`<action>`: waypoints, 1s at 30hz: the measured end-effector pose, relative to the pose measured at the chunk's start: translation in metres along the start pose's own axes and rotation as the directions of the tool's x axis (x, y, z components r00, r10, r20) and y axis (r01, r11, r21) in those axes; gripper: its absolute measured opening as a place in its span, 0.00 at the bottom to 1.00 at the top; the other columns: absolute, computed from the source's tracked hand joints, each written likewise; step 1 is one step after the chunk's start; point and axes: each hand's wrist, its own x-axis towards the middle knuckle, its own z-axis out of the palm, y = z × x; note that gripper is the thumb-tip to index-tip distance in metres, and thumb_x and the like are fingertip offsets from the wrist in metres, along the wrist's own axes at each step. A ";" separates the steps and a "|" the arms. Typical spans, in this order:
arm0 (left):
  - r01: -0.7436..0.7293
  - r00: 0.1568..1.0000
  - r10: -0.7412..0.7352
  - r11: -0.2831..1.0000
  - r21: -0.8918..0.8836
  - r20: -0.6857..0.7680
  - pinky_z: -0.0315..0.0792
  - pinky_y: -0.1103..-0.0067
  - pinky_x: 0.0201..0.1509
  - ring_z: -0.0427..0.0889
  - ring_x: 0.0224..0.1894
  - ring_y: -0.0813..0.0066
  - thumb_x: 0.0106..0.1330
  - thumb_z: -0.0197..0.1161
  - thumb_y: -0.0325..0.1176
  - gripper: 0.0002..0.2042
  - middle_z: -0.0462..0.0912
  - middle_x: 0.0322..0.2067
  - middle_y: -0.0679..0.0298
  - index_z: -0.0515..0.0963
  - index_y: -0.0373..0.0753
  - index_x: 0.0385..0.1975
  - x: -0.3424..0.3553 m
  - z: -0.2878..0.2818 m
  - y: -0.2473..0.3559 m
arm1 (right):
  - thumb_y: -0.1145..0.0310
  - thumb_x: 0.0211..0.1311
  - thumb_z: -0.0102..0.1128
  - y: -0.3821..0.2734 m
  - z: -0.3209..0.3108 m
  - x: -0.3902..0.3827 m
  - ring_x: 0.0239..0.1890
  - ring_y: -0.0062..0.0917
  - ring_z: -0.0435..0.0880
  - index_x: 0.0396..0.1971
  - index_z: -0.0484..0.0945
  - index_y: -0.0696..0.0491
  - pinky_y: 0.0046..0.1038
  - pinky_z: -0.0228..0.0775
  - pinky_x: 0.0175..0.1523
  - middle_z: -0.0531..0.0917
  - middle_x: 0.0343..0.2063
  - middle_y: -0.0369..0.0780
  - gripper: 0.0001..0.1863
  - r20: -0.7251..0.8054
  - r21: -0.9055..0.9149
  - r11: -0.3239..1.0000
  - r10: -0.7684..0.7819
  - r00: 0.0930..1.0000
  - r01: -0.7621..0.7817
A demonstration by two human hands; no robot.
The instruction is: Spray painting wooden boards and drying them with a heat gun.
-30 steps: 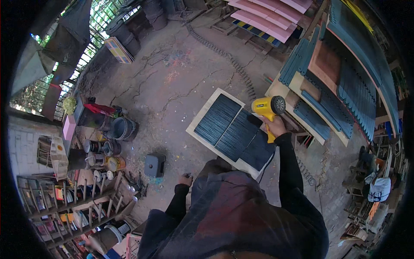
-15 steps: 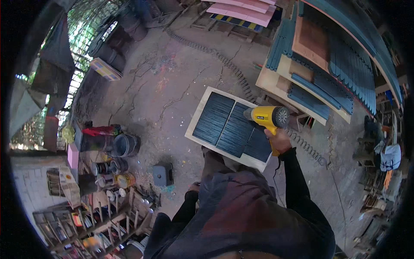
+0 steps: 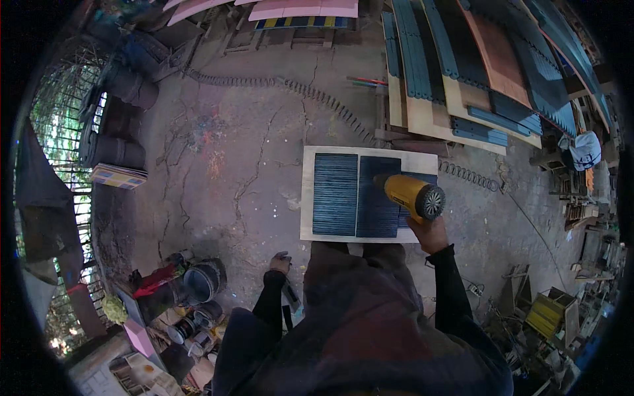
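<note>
My right hand (image 3: 429, 232) is closed round the handle of a yellow heat gun (image 3: 404, 192) with a dark round vented back. Its nozzle points left, over a pale wooden board (image 3: 308, 195) lying in front of my legs. Dark blue-black ribbed panels (image 3: 335, 195) cover most of that board, split by thin pale gaps. The gun and my hand hide part of the rightmost panel. Off to the left, my left hand (image 3: 281, 263) hangs low beside my body, its fingers loosely apart, and nothing shows in it.
A coiled hose (image 3: 330, 109) runs across the cracked floor behind the board. Stacked blue-grey slatted boards (image 3: 416, 66) stand at the far right, pink sheets (image 3: 304, 9) at the back. Buckets (image 3: 205, 280) cluster at lower left. A yellow crate-like object (image 3: 549, 313) sits at lower right.
My view has turned, so the board now lies squarer before me. The heat gun has tilted and sits lower over the panels. My left hand shows farther out from my body.
</note>
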 end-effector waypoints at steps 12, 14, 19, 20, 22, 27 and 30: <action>-0.418 0.903 0.324 0.812 0.408 0.281 0.78 0.71 0.37 0.83 0.33 0.66 0.65 0.59 0.37 0.18 0.84 0.35 0.55 0.75 0.36 0.53 -0.049 0.011 0.009 | 0.70 0.57 0.64 -0.045 -0.008 0.022 0.44 0.38 0.84 0.45 0.78 0.58 0.36 0.76 0.45 0.83 0.40 0.48 0.16 -0.051 0.123 0.992 -0.014 0.999 0.020; -0.292 0.955 0.241 0.857 0.425 0.170 0.78 0.72 0.35 0.83 0.32 0.66 0.66 0.58 0.37 0.18 0.84 0.35 0.55 0.75 0.35 0.53 -0.048 0.013 -0.003 | 0.70 0.57 0.64 -0.047 -0.013 0.028 0.45 0.39 0.84 0.45 0.78 0.58 0.36 0.76 0.46 0.83 0.40 0.48 0.16 -0.030 0.053 0.994 -0.096 0.995 0.098; 0.126 0.988 -0.130 0.991 0.051 0.085 0.76 0.71 0.46 0.83 0.41 0.61 0.63 0.61 0.40 0.21 0.84 0.38 0.51 0.76 0.34 0.51 -0.050 0.032 -0.045 | 0.71 0.58 0.62 -0.052 -0.021 0.053 0.45 0.40 0.84 0.46 0.78 0.57 0.36 0.77 0.46 0.83 0.41 0.48 0.15 0.044 0.039 0.994 -0.101 0.994 0.099; 0.217 0.972 -0.222 0.974 0.069 0.075 0.76 0.70 0.51 0.84 0.45 0.58 0.61 0.62 0.42 0.22 0.85 0.40 0.49 0.77 0.33 0.50 -0.052 0.035 -0.051 | 0.71 0.57 0.62 -0.052 -0.023 0.057 0.44 0.40 0.84 0.46 0.78 0.56 0.36 0.77 0.46 0.83 0.41 0.48 0.16 0.037 0.027 0.993 -0.113 0.993 0.112; 0.070 0.992 -0.076 0.996 0.060 0.098 0.75 0.70 0.51 0.84 0.46 0.58 0.61 0.62 0.42 0.22 0.85 0.40 0.48 0.78 0.32 0.49 -0.058 0.043 -0.055 | 0.71 0.57 0.63 -0.052 -0.024 0.065 0.44 0.40 0.84 0.46 0.78 0.57 0.36 0.77 0.46 0.84 0.41 0.48 0.16 0.016 -0.033 0.993 -0.111 0.994 0.112; 0.141 0.985 -0.156 0.976 0.166 0.079 0.75 0.70 0.51 0.84 0.46 0.59 0.61 0.62 0.44 0.21 0.85 0.39 0.50 0.79 0.33 0.47 -0.084 0.054 -0.016 | 0.70 0.55 0.65 -0.044 -0.031 0.077 0.44 0.38 0.84 0.45 0.77 0.57 0.38 0.77 0.45 0.83 0.40 0.48 0.17 0.070 0.061 0.992 -0.112 0.991 0.108; -0.284 0.954 0.296 0.855 0.434 0.043 0.76 0.72 0.48 0.84 0.43 0.64 0.62 0.61 0.41 0.18 0.85 0.36 0.53 0.79 0.35 0.46 -0.082 0.050 0.026 | 0.71 0.54 0.65 -0.038 -0.032 0.070 0.44 0.37 0.84 0.45 0.77 0.57 0.38 0.77 0.44 0.83 0.39 0.49 0.18 0.090 0.138 0.989 0.046 0.995 -0.058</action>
